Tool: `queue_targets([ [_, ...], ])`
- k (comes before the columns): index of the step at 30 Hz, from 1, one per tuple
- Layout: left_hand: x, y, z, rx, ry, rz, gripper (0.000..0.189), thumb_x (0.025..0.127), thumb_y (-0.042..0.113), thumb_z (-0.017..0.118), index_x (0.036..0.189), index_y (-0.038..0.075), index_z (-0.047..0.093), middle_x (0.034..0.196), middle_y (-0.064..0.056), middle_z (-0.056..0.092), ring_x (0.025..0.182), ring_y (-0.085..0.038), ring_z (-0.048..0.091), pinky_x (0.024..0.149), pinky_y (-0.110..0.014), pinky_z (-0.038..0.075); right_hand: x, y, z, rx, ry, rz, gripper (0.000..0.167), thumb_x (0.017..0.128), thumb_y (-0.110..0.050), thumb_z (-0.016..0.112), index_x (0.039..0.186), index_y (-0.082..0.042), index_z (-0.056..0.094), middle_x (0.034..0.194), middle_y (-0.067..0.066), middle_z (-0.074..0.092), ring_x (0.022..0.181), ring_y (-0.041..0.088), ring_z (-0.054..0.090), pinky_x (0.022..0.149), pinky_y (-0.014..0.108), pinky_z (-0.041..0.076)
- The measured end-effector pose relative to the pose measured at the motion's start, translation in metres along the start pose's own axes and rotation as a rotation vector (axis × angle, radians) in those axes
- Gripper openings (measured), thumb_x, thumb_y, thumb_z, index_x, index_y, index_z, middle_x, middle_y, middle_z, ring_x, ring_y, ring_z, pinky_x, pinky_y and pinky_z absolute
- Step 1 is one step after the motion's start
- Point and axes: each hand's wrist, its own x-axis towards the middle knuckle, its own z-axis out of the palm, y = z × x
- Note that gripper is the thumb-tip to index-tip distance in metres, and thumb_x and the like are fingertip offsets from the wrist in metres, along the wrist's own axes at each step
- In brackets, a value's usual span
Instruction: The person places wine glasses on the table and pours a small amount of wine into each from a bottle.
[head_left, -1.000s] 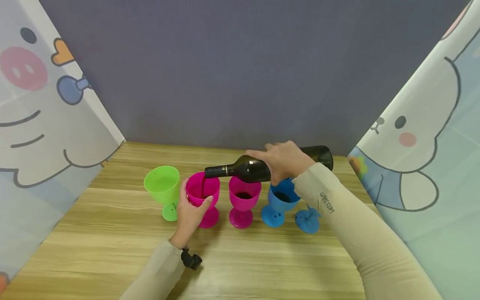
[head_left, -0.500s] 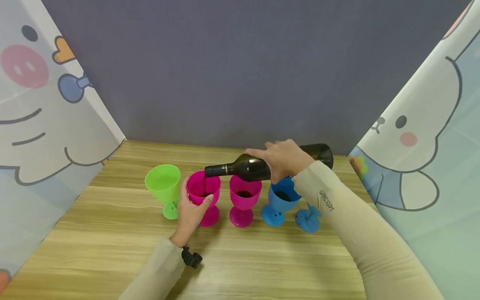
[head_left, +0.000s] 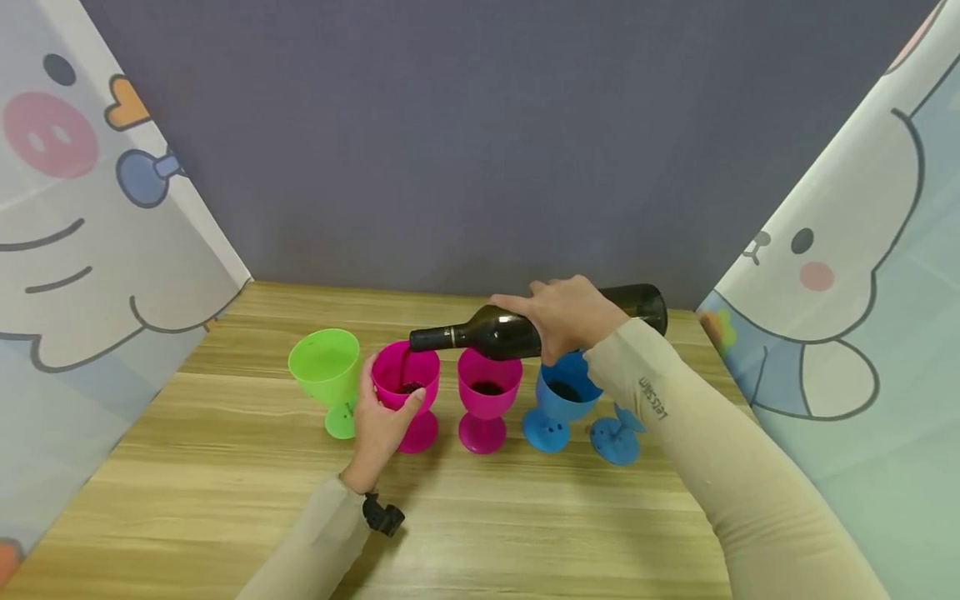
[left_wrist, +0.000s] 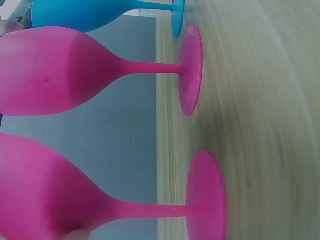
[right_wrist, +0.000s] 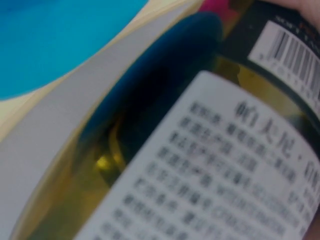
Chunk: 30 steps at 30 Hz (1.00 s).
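My right hand [head_left: 564, 317] grips a dark wine bottle [head_left: 495, 333] from above and holds it nearly level. Its neck points left, with the mouth over the left pink goblet [head_left: 427, 404]. A thin stream of dark red liquid [head_left: 406, 360] runs from the mouth into that goblet, where a dark pool shows. My left hand [head_left: 381, 429] holds the same goblet's bowl, thumb on the near side and fingers round the left. In the left wrist view, the goblet's stem [left_wrist: 150, 211] and foot stand upright on the table. A printed label [right_wrist: 215, 170] fills much of the right wrist view.
A green goblet [head_left: 326, 367] stands just left of my left hand. To the right are another pink goblet [head_left: 491, 404] and a blue goblet [head_left: 567, 408], both holding dark liquid. A further blue goblet [head_left: 615, 442] is mostly hidden under my right forearm. A grey panel [head_left: 480, 150] rises behind the table.
Dark liquid in the left pink goblet has risen and spread into a wider pool. The bottle's base end is slightly higher. Both hands keep their holds.
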Motion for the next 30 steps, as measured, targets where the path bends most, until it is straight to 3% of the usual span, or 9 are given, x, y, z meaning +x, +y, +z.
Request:
queue_targets([
  [18, 0.002, 0.0, 0.0025, -0.018, -0.007, -0.002, 0.077, 0.079, 0.007, 0.072, 0.144, 0.004, 0.03, 0.131, -0.02, 0.05, 0.12, -0.032, 0.047, 0.097, -0.05, 0.042, -0.0008, 0.0024, -0.003, 0.016, -0.002, 0.01, 0.099, 0.065, -0.032, 0.086, 0.148, -0.035, 0.032, 0.095, 0.008, 0.059, 0.07, 0.019, 0.054, 0.046, 0.028, 0.046],
  [30, 0.0024, -0.002, 0.0015, 0.01, 0.007, -0.001, 0.078, 0.078, 0.008, 0.072, 0.143, 0.0, 0.029, 0.132, -0.022, 0.047, 0.121, -0.034, 0.045, 0.097, -0.052, 0.041, 0.002, -0.0001, -0.0055, 0.008, -0.017, 0.0, 0.099, 0.067, -0.032, 0.084, 0.149, -0.034, 0.031, 0.092, 0.006, 0.057, 0.064, 0.017, 0.051, 0.046, 0.028, 0.045],
])
